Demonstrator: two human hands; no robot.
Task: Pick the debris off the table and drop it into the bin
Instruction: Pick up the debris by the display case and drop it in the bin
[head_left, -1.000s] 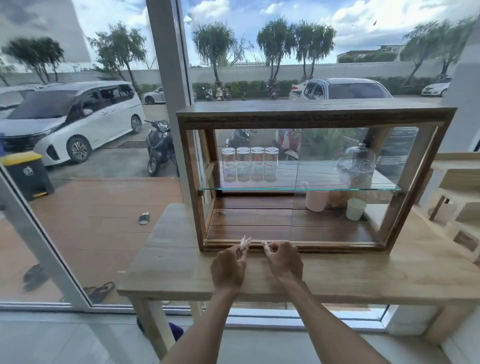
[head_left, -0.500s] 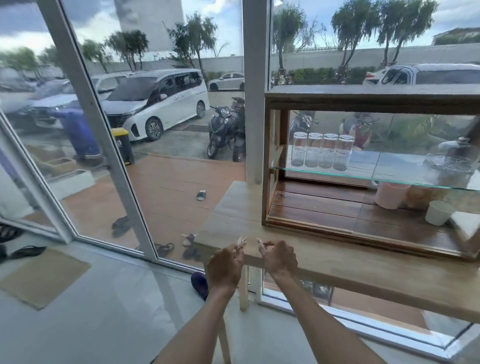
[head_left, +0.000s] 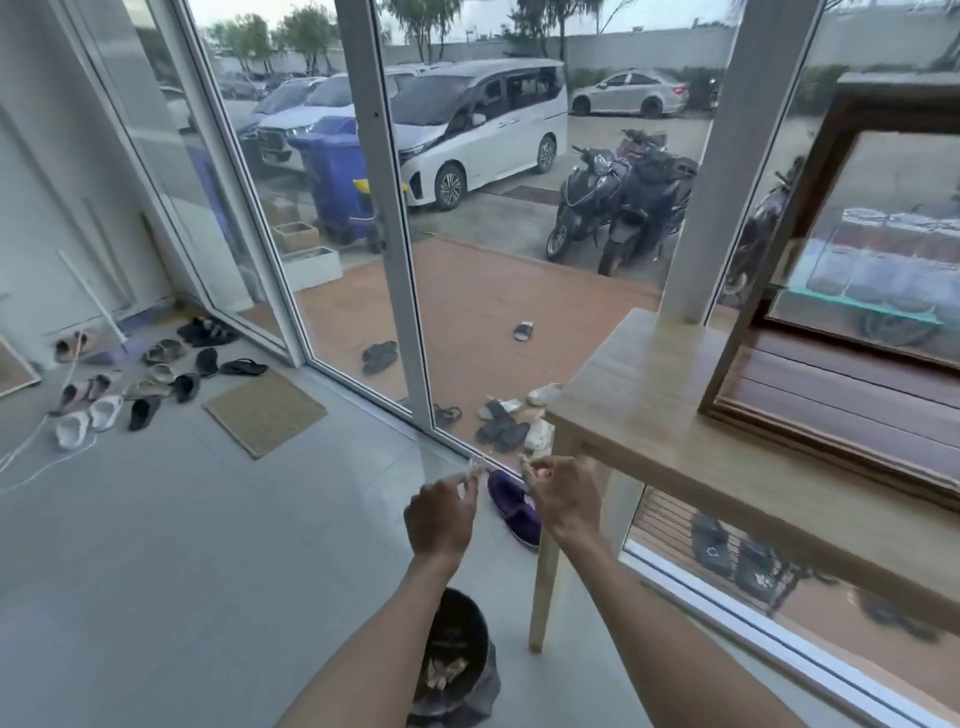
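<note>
My left hand (head_left: 442, 514) pinches a small pale scrap of debris (head_left: 474, 467) between thumb and fingertips. A second small scrap (head_left: 530, 462) is pinched in my right hand (head_left: 563, 499). Both hands hover over the floor, left of the wooden table (head_left: 649, 395). Below them on the floor, partly hidden by my left forearm, stands a dark round bin (head_left: 460, 654) lined with a bag, with pale scraps inside.
A wooden glass-fronted display case (head_left: 810, 364) stands on the table. A purple shoe (head_left: 511, 506) lies by the table leg (head_left: 548, 566). Several shoes and a doormat (head_left: 265, 413) lie on the grey floor to the left. Glass walls run behind.
The view has swung left and down, away from the case. Both hands, still pinching their scraps, have left the tabletop and now hover over the floor above the bin, which has come into view.
</note>
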